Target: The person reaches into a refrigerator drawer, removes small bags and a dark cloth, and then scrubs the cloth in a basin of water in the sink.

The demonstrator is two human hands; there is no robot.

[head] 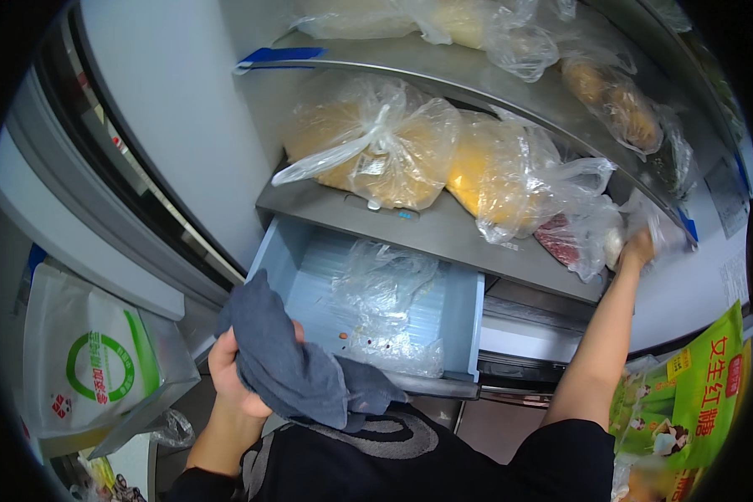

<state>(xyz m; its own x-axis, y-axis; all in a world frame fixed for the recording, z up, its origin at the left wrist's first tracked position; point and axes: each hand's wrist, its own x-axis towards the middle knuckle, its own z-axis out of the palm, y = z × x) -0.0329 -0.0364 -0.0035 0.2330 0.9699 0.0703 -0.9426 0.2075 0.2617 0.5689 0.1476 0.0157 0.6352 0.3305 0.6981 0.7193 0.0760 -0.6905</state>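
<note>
My left hand [238, 375] grips a dark grey cloth [288, 357], which hangs over the front left corner of an open pale blue refrigerator drawer [307, 276]. A crumpled clear plastic bag [383, 282] lies in that drawer, with a few small crumbs near the front. My right hand [639, 250] reaches to the right end of the shelf above, among clear plastic bags [656, 219]. Its fingers are partly hidden there, so I cannot tell whether they hold a bag. Just left of it sits a bag with dark red contents [561, 238].
Tied bags of tan food [364, 150] and yellow food [477, 169] sit on the grey drawer cover [326, 197]. A glass shelf [452, 69] above carries more bags. The left door bin holds a white and green bag [94, 357]; a green packet [684, 383] stands at right.
</note>
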